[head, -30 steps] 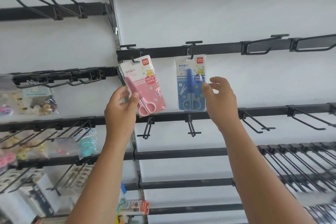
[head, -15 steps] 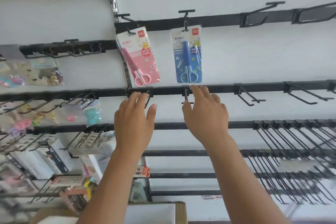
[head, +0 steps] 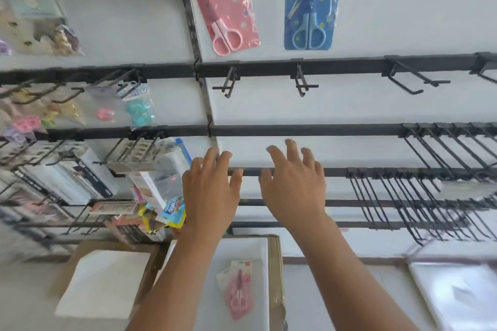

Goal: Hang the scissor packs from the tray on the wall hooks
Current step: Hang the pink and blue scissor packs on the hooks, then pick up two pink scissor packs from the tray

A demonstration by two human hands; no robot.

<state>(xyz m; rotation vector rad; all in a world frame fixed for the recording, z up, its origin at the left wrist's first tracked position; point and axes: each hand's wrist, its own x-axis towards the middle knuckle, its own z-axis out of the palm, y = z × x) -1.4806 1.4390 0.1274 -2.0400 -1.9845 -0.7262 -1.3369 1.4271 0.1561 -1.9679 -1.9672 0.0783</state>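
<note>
A pink scissor pack (head: 223, 5) and a blue scissor pack (head: 310, 5) hang side by side at the top of the white wall. Below them, on a black rail, two hooks (head: 228, 83) stick out bare. My left hand (head: 211, 191) and my right hand (head: 294, 185) are both empty, fingers spread, in front of the lower rails. Down below lies a white tray (head: 252, 250) on a cardboard box, with pink scissor packs (head: 236, 290) in it between my forearms.
Left wall section holds bagged trinkets (head: 134, 110), booklets and snack packs (head: 172, 209) on hooks. Rows of several long black hooks (head: 430, 188) project at the right. A white sheet (head: 105, 282) lies at lower left, a shiny white panel (head: 462, 295) at lower right.
Both hands let go of the hung pink and blue packs and dropped down the wall. The view tilted down, bringing the tray with pink packs into sight.
</note>
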